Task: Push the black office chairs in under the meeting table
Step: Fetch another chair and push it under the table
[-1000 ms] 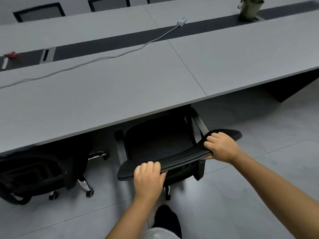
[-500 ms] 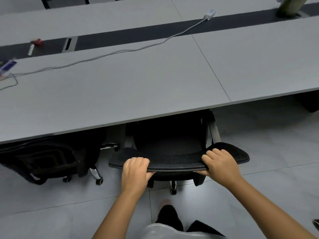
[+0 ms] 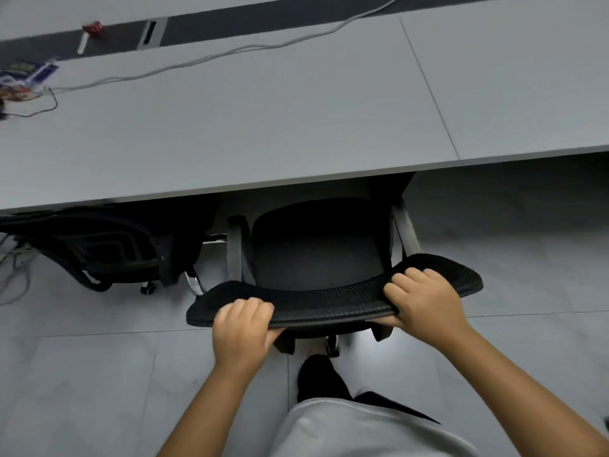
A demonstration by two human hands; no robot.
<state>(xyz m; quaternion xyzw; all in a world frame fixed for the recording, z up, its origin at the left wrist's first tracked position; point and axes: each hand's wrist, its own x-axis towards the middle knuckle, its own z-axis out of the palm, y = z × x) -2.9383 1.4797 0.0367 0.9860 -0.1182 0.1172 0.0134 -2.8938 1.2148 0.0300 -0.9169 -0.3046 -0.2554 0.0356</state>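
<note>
A black office chair point(image 3: 319, 252) stands in front of me, its seat partly under the edge of the grey meeting table point(image 3: 263, 127). Its curved mesh backrest top point(image 3: 329, 301) faces me. My left hand point(image 3: 242, 328) grips the left part of that top edge, and my right hand point(image 3: 425, 301) grips the right part. A second black chair point(image 3: 108, 249) sits to the left, tucked mostly under the table with its backrest leaning out.
A white cable point(image 3: 230, 54) runs across the tabletop, and small items and a thin black wire point(image 3: 26, 84) lie at its far left. A dark channel point(image 3: 263, 14) splits the table. Loose cables point(image 3: 13, 268) lie on the tiled floor at left. My foot point(image 3: 318, 377) is behind the chair base.
The chair has turned square to the table and rolled forward with both hands on its backrest. My view has shifted right along the table.
</note>
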